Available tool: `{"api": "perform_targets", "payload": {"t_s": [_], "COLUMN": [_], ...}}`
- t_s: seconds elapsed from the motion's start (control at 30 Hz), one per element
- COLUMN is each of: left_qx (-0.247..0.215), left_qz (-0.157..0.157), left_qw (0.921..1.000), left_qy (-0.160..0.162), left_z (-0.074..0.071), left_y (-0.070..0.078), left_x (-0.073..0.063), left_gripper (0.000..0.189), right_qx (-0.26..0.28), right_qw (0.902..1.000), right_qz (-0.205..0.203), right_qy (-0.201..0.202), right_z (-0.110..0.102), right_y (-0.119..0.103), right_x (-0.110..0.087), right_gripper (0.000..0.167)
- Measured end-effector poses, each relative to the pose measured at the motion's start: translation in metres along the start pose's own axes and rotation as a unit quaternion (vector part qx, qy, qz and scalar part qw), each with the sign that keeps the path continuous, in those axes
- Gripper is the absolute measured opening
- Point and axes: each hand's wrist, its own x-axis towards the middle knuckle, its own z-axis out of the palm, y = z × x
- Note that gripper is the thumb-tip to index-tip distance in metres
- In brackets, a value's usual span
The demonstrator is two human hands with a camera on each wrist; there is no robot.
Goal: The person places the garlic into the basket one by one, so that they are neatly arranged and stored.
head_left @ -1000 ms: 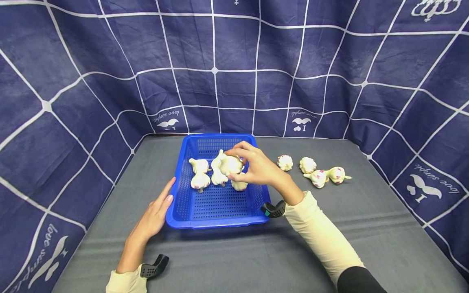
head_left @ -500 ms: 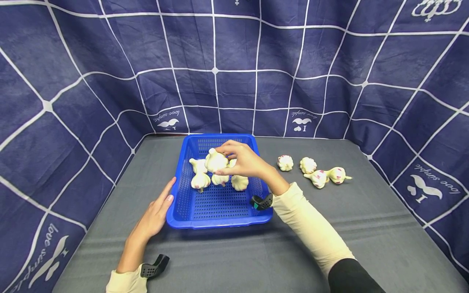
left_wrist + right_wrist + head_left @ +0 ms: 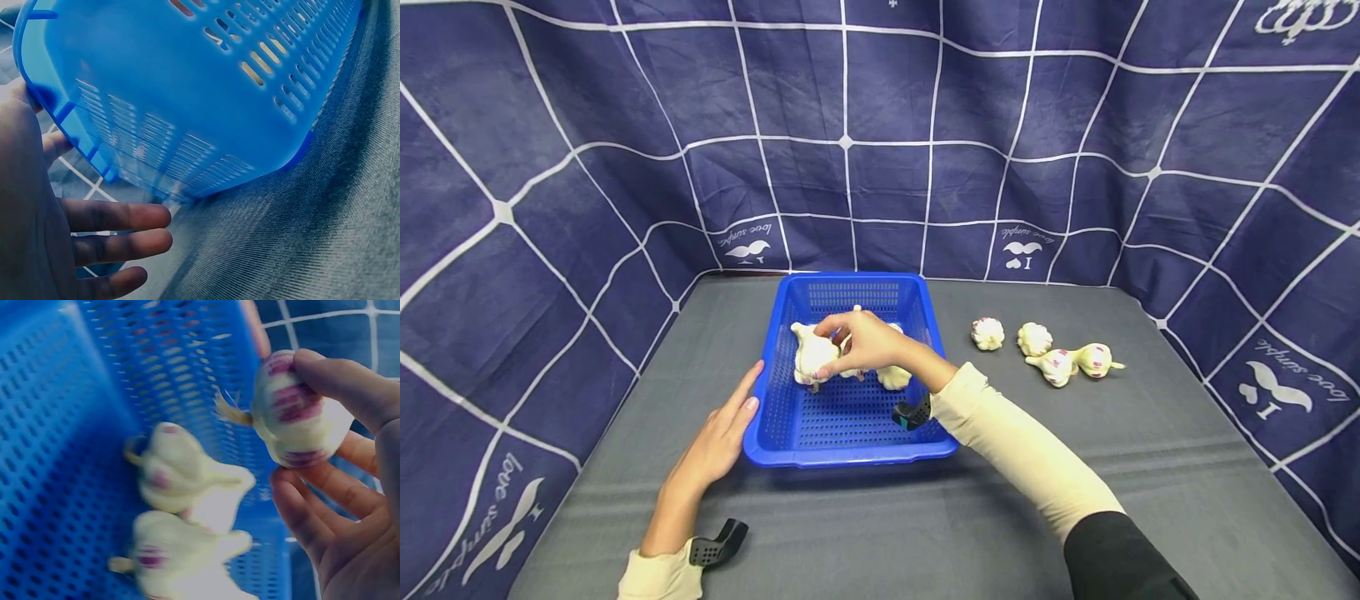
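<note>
A garlic bulb (image 3: 815, 357) is pinched between the thumb and fingers of my right hand (image 3: 871, 342), above the left part of the blue basket (image 3: 850, 457). In the right wrist view the held garlic bulb (image 3: 300, 419) shows purple streaks and a tuft of dry roots. Other garlic bulbs (image 3: 894, 378) lie beneath, partly covered by the hand. My left hand (image 3: 718, 439) rests at the basket's left side, fingers extended along the rim. In the left wrist view, its lower fingers (image 3: 125, 215) stick out straight beside the perforated wall.
Several loose garlic bulbs (image 3: 1054, 367) lie on the grey cloth (image 3: 1150, 467) to the right of the basket. A dark blue curtain (image 3: 880, 183) with white grid lines rises behind and on both sides.
My right hand has carried the garlic bulb leftward across the basket, from its right half to its left side. The left hand stays at the rim.
</note>
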Motion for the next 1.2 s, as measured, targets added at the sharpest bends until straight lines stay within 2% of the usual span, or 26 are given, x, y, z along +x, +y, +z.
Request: {"api": "perform_targets", "payload": {"t_s": [0.13, 0.27, 0.53, 1.2], "left_qx": [0.000, 0.001, 0.003, 0.002], "left_qz": [0.006, 0.008, 0.004, -0.008], "left_qw": [1.0000, 1.0000, 1.0000, 0.9999], "left_qy": [0.000, 0.002, -0.002, -0.013], "left_z": [0.000, -0.001, -0.001, -0.001], "left_y": [0.001, 0.001, 0.001, 0.002], "left_x": [0.001, 0.002, 0.001, 0.000], "left_gripper": [0.051, 0.051, 0.051, 0.052], "right_qx": [0.002, -0.019, -0.035, -0.046], "right_qw": [0.9984, 0.9963, 0.9959, 0.9935], "right_qz": [0.007, 0.005, 0.013, 0.022], "right_qy": [-0.056, -0.084, -0.083, -0.101], "right_z": [0.014, 0.025, 0.036, 0.044], "right_y": [0.005, 0.008, 0.012, 0.014], "right_x": [0.002, 0.005, 0.006, 0.006], "right_gripper": [0.052, 0.049, 0.046, 0.044]}}
